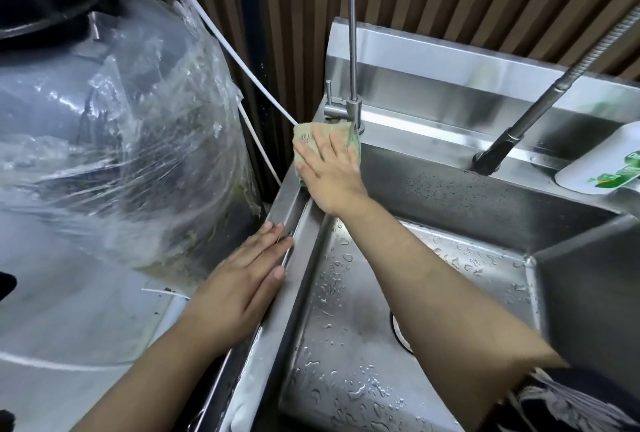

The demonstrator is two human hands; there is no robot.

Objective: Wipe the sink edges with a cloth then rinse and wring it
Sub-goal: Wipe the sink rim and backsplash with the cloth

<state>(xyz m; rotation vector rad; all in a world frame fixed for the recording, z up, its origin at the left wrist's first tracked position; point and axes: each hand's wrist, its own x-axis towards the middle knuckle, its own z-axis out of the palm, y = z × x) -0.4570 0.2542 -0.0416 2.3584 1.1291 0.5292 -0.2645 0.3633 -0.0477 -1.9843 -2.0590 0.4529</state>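
Pressing the yellow-green cloth (307, 135) flat onto the far left corner of the sink (296, 212) with the right hand (329, 172), fingers straight and spread, gripping nothing, right at the foot of the thin tap (353, 108). Resting the left hand (244, 284) flat on the sink's left edge nearer by, fingers straight and together, holding nothing. Beads of water (329, 281) all over the sink's floor, with a bin (121, 120) lined in clear plastic just to its left.
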